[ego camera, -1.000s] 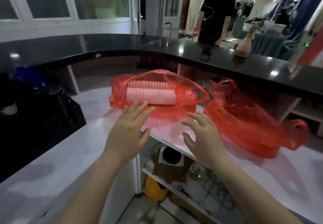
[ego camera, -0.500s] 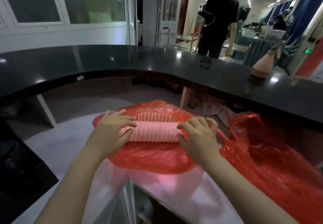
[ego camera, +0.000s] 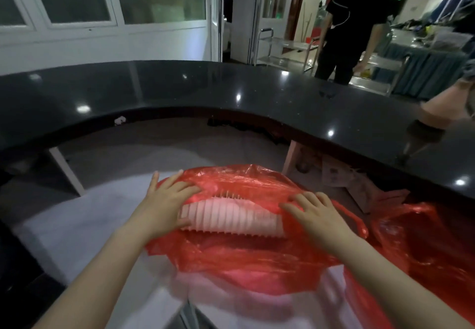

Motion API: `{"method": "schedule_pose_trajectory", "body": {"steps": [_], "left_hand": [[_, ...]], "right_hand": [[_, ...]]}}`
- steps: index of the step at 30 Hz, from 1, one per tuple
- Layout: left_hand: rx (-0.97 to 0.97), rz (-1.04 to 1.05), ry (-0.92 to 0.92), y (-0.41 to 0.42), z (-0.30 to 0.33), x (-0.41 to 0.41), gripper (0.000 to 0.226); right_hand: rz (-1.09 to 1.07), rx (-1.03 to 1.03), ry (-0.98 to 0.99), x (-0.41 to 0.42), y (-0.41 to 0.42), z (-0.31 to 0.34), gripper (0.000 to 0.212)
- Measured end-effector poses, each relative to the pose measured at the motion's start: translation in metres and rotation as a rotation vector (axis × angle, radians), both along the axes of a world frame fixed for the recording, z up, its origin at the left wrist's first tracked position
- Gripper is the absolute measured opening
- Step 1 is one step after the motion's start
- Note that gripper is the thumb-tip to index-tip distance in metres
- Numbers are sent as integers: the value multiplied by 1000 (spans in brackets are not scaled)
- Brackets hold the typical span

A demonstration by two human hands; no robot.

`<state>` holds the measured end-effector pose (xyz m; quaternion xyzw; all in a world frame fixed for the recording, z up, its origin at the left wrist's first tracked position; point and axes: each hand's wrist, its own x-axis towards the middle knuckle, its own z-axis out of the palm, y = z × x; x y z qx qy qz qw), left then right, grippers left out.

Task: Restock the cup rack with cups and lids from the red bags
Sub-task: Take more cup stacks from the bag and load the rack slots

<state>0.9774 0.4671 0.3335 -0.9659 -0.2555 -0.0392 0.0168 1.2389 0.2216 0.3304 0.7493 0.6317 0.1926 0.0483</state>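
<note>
Head view: two bare hands on a red bag holding a sleeve of pink cups.

The red bag [ego camera: 231, 264] lies on the white lower counter [ego camera: 64, 226], its mouth pulled apart so that a stack of pink cups [ego camera: 231, 219] lies on its side in the opening, rims forming ridges from left to right; a second row of rims peeks out just behind it under the film. The left hand [ego camera: 164, 205] is curled around the stack's left end, thumb below and fingers over the top, pressing the plastic. The right hand [ego camera: 316, 215] rests on the bag at the stack's right end, fingers bent into the film; whether it has pinched hold I cannot tell. A second red bag [ego camera: 424, 238] lies crumpled just to the right. The black upper counter [ego camera: 231, 92] curves behind. A person in black [ego camera: 352, 20] stands beyond it.
</note>
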Motion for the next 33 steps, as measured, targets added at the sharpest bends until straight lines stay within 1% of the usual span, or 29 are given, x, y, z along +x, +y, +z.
{"method": "schedule_pose_trajectory", "body": {"steps": [3, 5, 7, 9, 11, 13, 15, 18, 19, 21, 23, 26, 27, 29, 31, 32, 33], "left_hand": [[-10, 21, 100, 14, -13, 6, 83], [-68, 49, 165, 24, -27, 5, 91], [-169, 63, 184, 31, -40, 1, 102], [-343, 59, 66, 36, -53, -1, 105], [-487, 74, -93, 36, -61, -1, 101], [-538, 67, -193, 34, -64, 2, 96], [-581, 55, -247, 31, -64, 5, 95], [-727, 94, -334, 19, -62, 6, 91], [-784, 115, -377, 15, -61, 4, 86], [-940, 174, -473, 7, -58, -2, 69], [-1097, 230, -556, 1, -57, -8, 64], [-1219, 265, -587, -7, -58, -18, 65], [-1262, 280, -600, -8, -60, -20, 65], [-1415, 339, -671, -9, -61, -23, 66], [-1514, 396, -781, -11, -63, -25, 56], [-1505, 413, -821, -13, -65, -24, 50], [-1447, 428, -843, -16, -68, -23, 48]], "right_hand": [[-54, -173, 55, 23, -2, -9, 72], [-126, -277, 189, 38, -6, -20, 79], [-166, -297, 322, 47, -10, -28, 87], [-168, -257, 466, 52, -10, -33, 93], [-173, -228, 558, 56, -6, -35, 96], [-190, -218, 616, 58, -2, -37, 98], [-214, -206, 688, 60, 0, -43, 99], [-195, -145, 813, 65, -4, -50, 97], [-181, -131, 828, 67, -6, -52, 95], [-168, -119, 855, 70, -10, -56, 93], [-159, -88, 918, 70, -12, -58, 88], [-194, -49, 1027, 68, -11, -59, 75], [-208, -42, 1059, 68, -10, -58, 69], [-217, -3, 1140, 69, -9, -53, 54], [-233, 4, 1209, 66, -4, -47, 42], [-279, -35, 1166, 61, -1, -41, 28], [-325, -101, 1049, 59, 2, -38, 16]]}}
